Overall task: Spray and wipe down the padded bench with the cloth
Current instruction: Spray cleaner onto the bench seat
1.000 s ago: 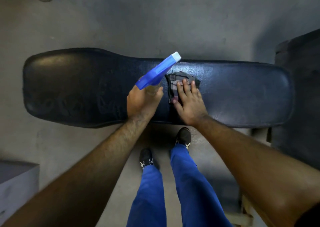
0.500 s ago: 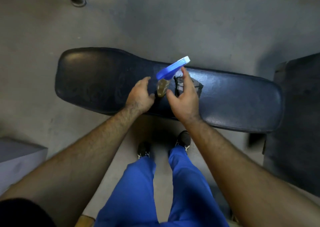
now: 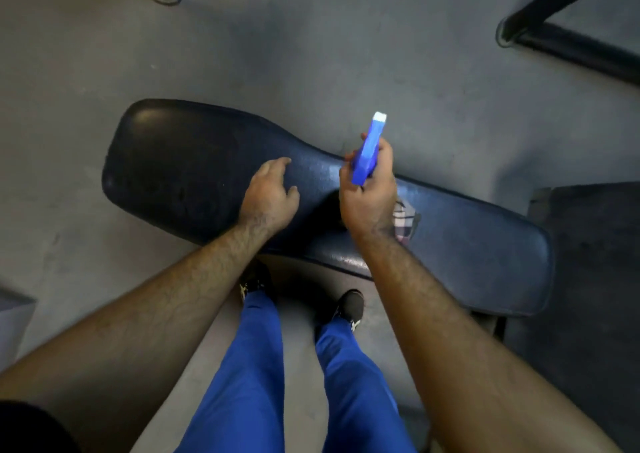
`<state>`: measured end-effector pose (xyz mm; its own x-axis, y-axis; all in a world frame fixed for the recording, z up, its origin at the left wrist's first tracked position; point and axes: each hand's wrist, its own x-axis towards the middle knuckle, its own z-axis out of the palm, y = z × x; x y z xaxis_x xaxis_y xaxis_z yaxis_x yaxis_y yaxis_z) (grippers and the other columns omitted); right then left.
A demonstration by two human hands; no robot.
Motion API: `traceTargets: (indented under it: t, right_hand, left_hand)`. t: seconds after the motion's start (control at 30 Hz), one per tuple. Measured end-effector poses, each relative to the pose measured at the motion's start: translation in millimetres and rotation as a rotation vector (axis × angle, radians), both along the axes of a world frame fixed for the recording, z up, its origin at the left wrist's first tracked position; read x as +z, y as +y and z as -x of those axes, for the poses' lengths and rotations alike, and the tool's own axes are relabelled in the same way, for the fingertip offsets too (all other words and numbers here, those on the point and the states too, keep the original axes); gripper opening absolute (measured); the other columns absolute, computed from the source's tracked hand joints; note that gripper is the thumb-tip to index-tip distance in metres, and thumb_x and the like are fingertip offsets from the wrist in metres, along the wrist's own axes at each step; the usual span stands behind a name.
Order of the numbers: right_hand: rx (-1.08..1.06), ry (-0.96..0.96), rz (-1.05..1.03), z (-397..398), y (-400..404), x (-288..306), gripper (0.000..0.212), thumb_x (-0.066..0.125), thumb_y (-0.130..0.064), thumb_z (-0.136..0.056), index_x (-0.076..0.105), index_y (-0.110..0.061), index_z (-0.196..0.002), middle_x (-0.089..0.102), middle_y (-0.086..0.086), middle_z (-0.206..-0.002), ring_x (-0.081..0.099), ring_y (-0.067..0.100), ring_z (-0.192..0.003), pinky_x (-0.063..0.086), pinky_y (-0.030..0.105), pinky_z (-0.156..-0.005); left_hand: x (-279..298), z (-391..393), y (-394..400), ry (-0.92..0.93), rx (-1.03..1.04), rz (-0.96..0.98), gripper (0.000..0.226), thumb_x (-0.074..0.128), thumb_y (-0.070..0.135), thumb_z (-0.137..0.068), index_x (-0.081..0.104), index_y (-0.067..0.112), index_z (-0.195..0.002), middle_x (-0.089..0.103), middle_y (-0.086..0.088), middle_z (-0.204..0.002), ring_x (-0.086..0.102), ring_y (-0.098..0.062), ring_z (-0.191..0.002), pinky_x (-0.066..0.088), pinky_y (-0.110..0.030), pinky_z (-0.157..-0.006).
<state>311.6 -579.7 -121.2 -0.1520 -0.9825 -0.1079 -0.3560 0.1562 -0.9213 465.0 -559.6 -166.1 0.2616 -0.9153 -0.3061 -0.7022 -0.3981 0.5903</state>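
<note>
I see the right hand (image 3: pixel 367 196) closed around the spray bottle (image 3: pixel 367 151) above the table (image 3: pixel 180 172); the left hand (image 3: pixel 270 193), grip spread, rests on it; the cloth (image 3: pixel 403 219) lies beside the right hand.

Blue spray bottle (image 3: pixel 367 156), dark navy bench (image 3: pixel 194 172), seemingly plaid cloth (image 3: pixel 403 219).

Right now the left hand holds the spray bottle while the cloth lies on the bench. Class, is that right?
Not quite: the head view shows the right hand holds the spray bottle; the left hand is empty. The cloth does lie on the bench.
</note>
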Motion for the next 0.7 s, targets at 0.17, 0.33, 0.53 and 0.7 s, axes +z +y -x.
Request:
traceTargets:
  t: [0.17,0.33,0.53,0.7]
  right_hand:
    - [0.117,0.203,0.029,-58,-24,10,0.028,0.067,-0.042,-0.091,0.061,-0.015,-0.098,0.064,0.002,-0.086,0.061,0.020,-0.077,0.053,0.041,-0.075]
    - [0.288,0.446,-0.039,-139,-54,8,0.042,0.062,-0.059,-0.088,0.059,-0.017,-0.090,0.063,-0.003,-0.081,0.061,0.023,-0.075,0.051,0.038,-0.069]
    - [0.546,0.507,-0.178,-224,-74,-16,0.043,0.065,-0.061,-0.085,0.063,-0.020,-0.097,0.071,-0.001,-0.089,0.067,0.027,-0.086,0.054,0.041,-0.076]
    - [0.694,0.511,-0.267,-287,-80,-48,0.041,0.064,-0.060,-0.085,0.061,-0.021,-0.097,0.070,-0.001,-0.088,0.066,0.026,-0.087,0.055,0.043,-0.079]
  left_hand:
    - [-5,-72,-11,-0.006,0.043,-0.007,0.054,0.062,0.021,-0.091,0.046,0.014,-0.141,0.046,-0.008,-0.144,0.044,-0.026,-0.131,0.038,-0.039,-0.110]
    - [-28,-167,-12,-0.159,0.143,-0.031,0.054,0.065,0.025,-0.087,0.050,0.009,-0.136,0.051,-0.014,-0.136,0.047,-0.033,-0.127,0.040,-0.044,-0.105]
    - [-84,-245,3,-0.368,0.162,-0.074,0.067,0.061,0.034,-0.088,0.040,0.002,-0.143,0.035,-0.027,-0.150,0.032,-0.042,-0.140,0.027,-0.052,-0.114]
    - [-126,-265,15,-0.423,0.147,-0.044,0.072,0.037,0.048,-0.099,0.028,0.000,-0.151,0.024,-0.024,-0.158,0.021,-0.037,-0.147,0.012,-0.048,-0.122]
